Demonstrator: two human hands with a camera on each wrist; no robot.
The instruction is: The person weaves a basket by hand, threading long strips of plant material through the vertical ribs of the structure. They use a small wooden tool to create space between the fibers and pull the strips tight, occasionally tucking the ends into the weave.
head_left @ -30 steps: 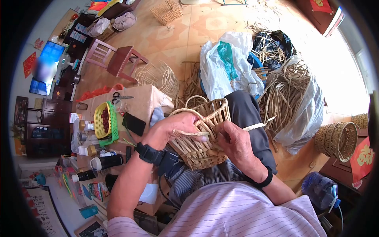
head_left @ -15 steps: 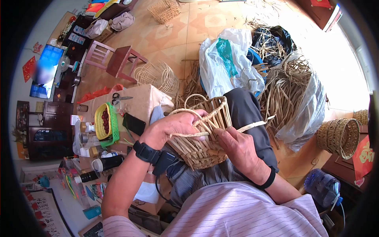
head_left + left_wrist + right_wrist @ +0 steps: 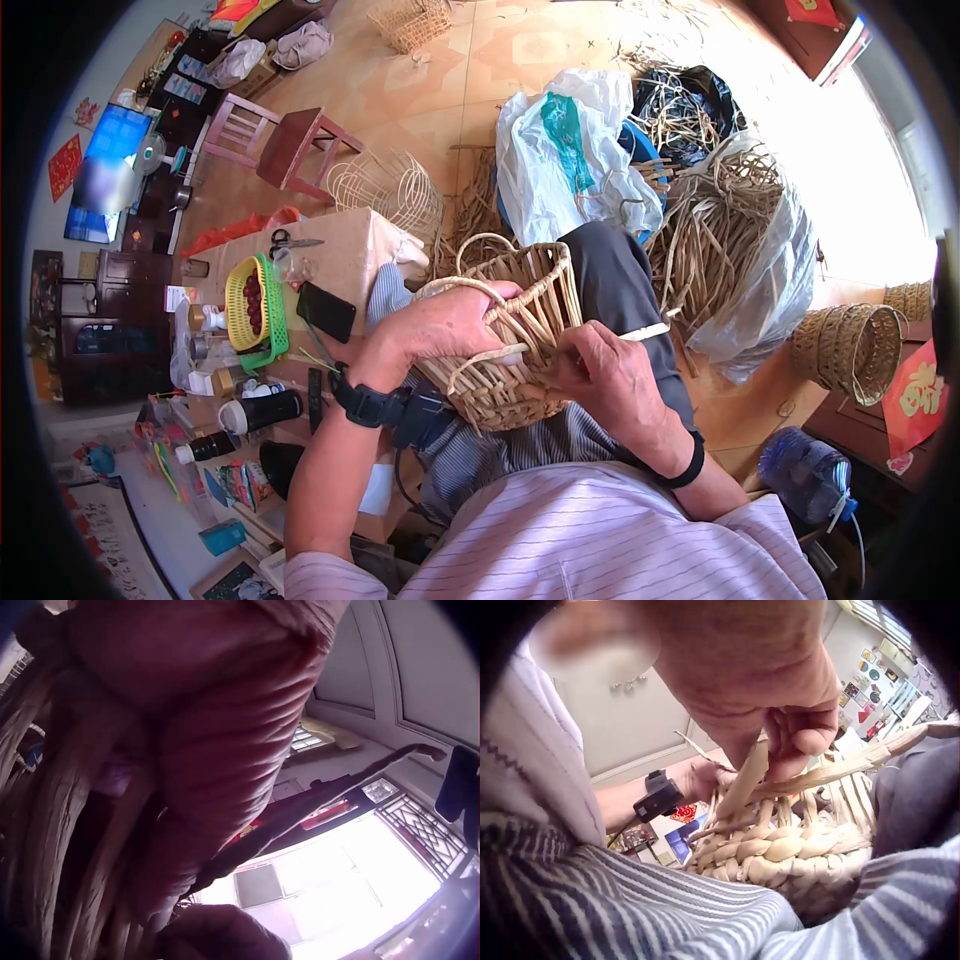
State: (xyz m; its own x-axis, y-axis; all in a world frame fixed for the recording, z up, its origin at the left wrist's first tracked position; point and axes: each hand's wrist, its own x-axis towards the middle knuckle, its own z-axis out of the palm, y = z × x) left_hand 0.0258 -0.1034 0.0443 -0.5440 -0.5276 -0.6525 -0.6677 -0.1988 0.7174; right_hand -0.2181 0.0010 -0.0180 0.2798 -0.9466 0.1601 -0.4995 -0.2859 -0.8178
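Note:
A half-woven basket (image 3: 500, 405) of tan plant strips lies tilted on the person's lap, its handle loop and bare uprights facing away. The left hand (image 3: 445, 325) grips its side, fingers curled over the uprights; the left wrist view shows those uprights (image 3: 56, 810) close beside the hand. At the basket's near right side, the right hand (image 3: 610, 375) pinches a flat strip (image 3: 746, 780), seen in the right wrist view just above the thick braided weave (image 3: 780, 847). A longer strand (image 3: 855, 766) passes under the right fingers and sticks out to the right.
To the left, a table (image 3: 350, 245) bears scissors (image 3: 292, 241), a phone (image 3: 326, 311), a yellow-green fruit basket (image 3: 245, 300) and bottles. Ahead lie a white plastic bag (image 3: 540, 190) and a heap of dry strips (image 3: 715, 230). Finished baskets (image 3: 850, 350) stand at right.
The right hand's fingertips came onto the uprights, then dropped slightly and turned inward over the strip. The strand's left end now bends downward. The left hand keeps its grip on the basket.

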